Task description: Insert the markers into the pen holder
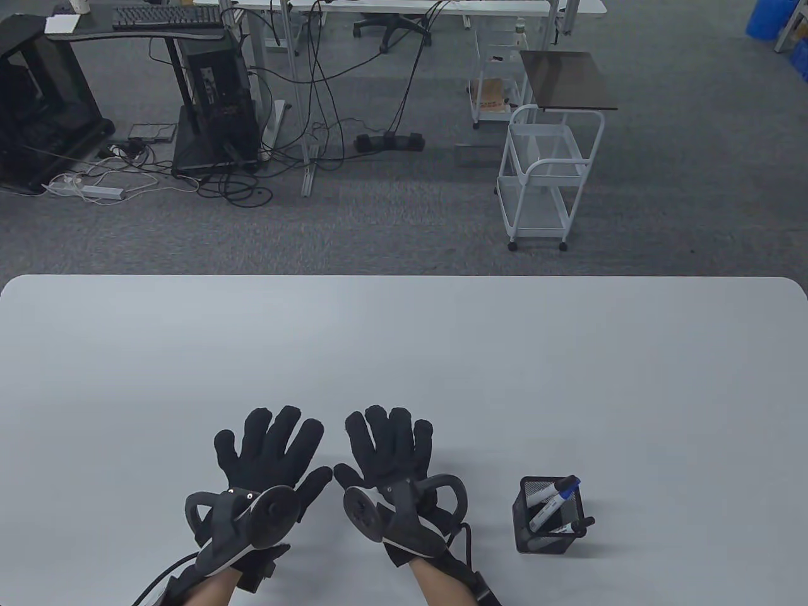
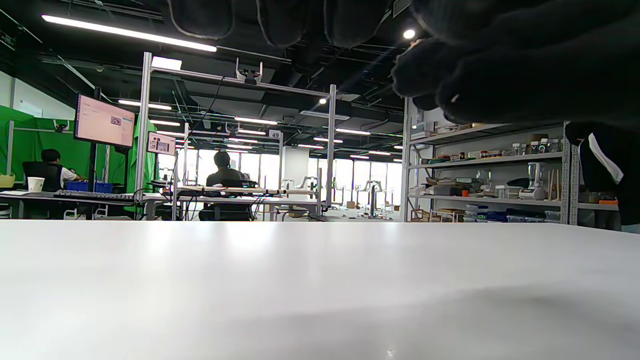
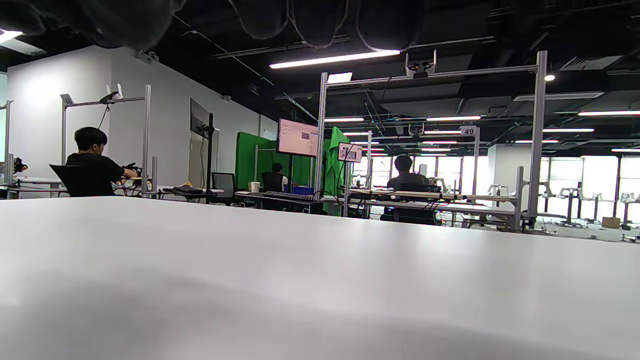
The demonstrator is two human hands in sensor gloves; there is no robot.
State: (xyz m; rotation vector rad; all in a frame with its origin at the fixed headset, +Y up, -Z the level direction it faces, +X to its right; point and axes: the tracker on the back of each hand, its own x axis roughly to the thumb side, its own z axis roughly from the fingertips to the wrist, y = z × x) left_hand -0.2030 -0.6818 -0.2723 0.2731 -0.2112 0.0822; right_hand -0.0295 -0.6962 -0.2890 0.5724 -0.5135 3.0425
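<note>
A black mesh pen holder [image 1: 548, 516] stands on the white table [image 1: 404, 353] near its front right. Two markers lean inside it: one with a blue cap [image 1: 558, 488] and one with a black cap [image 1: 577, 526]. My left hand [image 1: 271, 451] and my right hand [image 1: 388, 442] lie side by side, fingers spread, palms down on the table, left of the holder. Both hands hold nothing. In the wrist views only gloved fingertips hang from the top edge over bare tabletop; the holder is out of sight there.
The table's far edge [image 1: 404, 276] runs across the middle of the table view. Beyond it on the floor are a white wire cart [image 1: 546, 177], desks and cables.
</note>
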